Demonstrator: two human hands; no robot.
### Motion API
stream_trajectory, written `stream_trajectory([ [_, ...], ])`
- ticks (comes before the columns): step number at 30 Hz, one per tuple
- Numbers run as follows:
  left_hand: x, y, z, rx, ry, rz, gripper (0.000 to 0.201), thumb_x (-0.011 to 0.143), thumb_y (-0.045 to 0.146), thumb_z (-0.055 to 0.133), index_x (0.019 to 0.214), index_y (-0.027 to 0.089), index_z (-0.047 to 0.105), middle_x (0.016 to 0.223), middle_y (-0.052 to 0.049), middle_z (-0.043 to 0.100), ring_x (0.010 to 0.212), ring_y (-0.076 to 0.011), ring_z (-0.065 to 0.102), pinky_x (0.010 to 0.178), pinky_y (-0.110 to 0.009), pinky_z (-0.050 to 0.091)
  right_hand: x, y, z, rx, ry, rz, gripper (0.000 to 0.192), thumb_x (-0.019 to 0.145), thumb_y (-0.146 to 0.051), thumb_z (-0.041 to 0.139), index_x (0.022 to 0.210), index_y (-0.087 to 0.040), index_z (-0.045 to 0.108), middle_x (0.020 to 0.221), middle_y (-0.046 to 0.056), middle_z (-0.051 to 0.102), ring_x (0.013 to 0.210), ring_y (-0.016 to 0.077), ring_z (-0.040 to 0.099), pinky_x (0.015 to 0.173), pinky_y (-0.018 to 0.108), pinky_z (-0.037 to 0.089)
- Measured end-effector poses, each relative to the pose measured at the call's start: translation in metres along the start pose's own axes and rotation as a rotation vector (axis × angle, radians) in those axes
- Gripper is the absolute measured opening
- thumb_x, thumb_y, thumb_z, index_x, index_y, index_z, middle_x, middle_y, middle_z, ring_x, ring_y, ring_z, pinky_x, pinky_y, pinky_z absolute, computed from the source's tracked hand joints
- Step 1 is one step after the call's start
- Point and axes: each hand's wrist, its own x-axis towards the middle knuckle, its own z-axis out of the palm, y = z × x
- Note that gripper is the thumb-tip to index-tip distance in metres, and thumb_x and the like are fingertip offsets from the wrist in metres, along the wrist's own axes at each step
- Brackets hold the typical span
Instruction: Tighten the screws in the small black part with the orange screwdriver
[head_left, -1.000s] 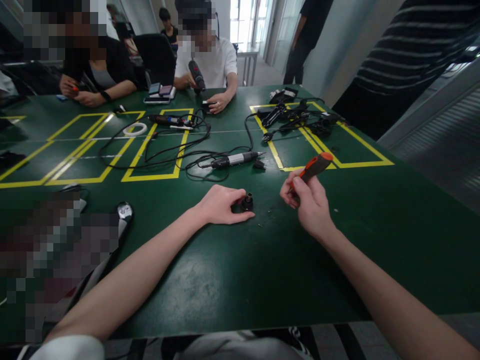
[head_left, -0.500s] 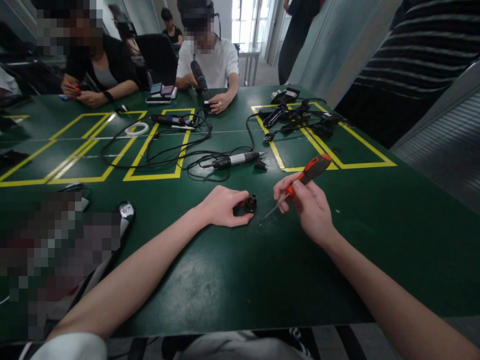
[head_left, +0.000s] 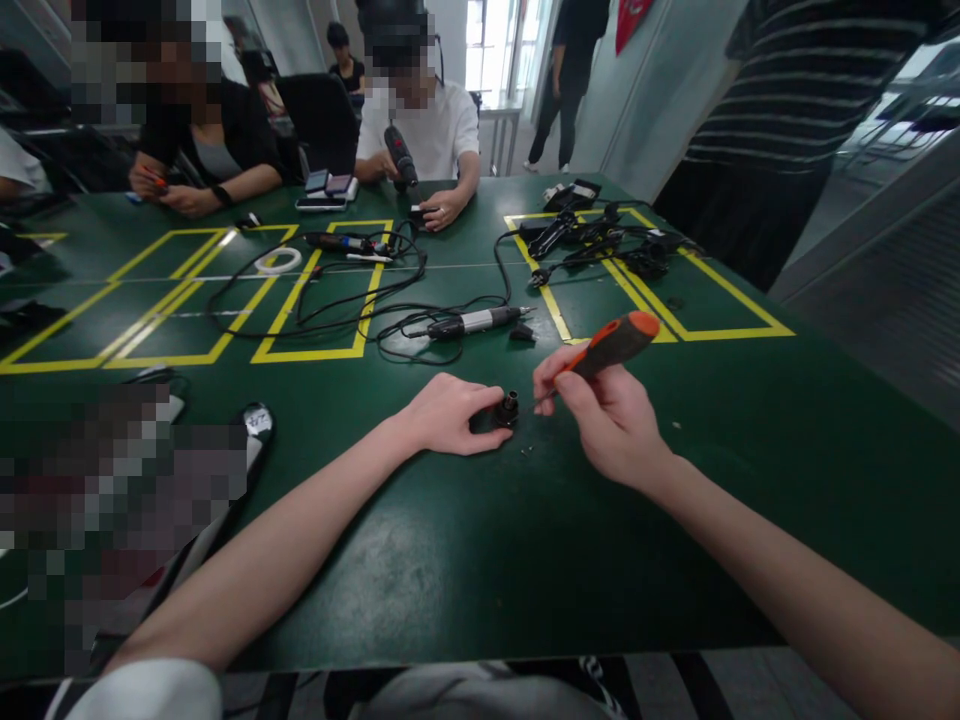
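Screwdriver [head_left: 613, 343]: dark grey and orange handle, thin shaft; held tilted above the tabletop [head_left: 420, 600], butt raised toward the right edge, shaft slanting down leftward; tip contact unclear. Round black fitting [head_left: 508, 411]: squat base, narrower metallic collar uppermost; stands on the tabletop, well in from the near edge, just beside the shaft.

Clocked From the Part [head_left: 508, 411]

The part sits on the table [head_left: 525, 570]; the left hand [head_left: 450, 415] touches it at nine o'clock. The right hand [head_left: 619, 420], holding a screwdriver [head_left: 616, 340], is at three. Loose bits [head_left: 524, 452] lie nearby at five; a power tool [head_left: 474, 322] at eleven; a cable pile [head_left: 592, 240], farther, at one.
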Motion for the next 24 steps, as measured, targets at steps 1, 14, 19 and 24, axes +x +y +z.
stream_trajectory([
  [1,0.000,0.000,0.000,0.005,0.002,0.004,0.030,0.091,0.048,0.059,0.083,0.019,0.060,0.068,0.000,0.066,0.058,-0.0146,0.060,0.055,-0.026,0.030,0.002,0.000,0.000,-0.019,-0.019,0.008,0.029,0.104,-0.047,0.052,0.092,-0.022,0.058,0.079,0.002,0.064,0.064,0.0157,0.061,0.064,0.031,0.054],
  [14,-0.001,-0.003,0.003,0.030,0.031,0.017,0.033,0.093,0.049,0.057,0.080,0.019,0.061,0.068,-0.001,0.067,0.059,-0.0146,0.061,0.055,-0.026,0.033,0.048,-0.022,-0.007,-0.330,-0.340,0.021,0.015,0.092,-0.032,0.060,0.085,-0.018,0.062,0.068,0.000,0.061,0.056,0.0139,0.052,0.054,0.027,0.038],
  [19,-0.002,-0.004,0.003,0.024,0.040,0.014,0.036,0.092,0.050,0.057,0.073,0.019,0.056,0.064,0.000,0.065,0.055,-0.0135,0.059,0.053,-0.026,0.033,0.053,-0.026,-0.015,-0.335,-0.529,-0.008,0.008,0.090,-0.024,0.059,0.094,-0.017,0.063,0.080,0.003,0.065,0.064,0.0142,0.055,0.060,0.027,0.044],
  [24,-0.003,-0.003,0.001,0.014,0.021,0.006,0.034,0.092,0.049,0.058,0.075,0.019,0.057,0.065,0.000,0.064,0.056,-0.0133,0.059,0.053,-0.026,0.033,0.052,-0.029,-0.019,-0.272,-0.534,0.030,0.022,0.082,-0.015,0.062,0.104,-0.018,0.059,0.085,0.002,0.064,0.068,0.0146,0.055,0.062,0.026,0.046],
])
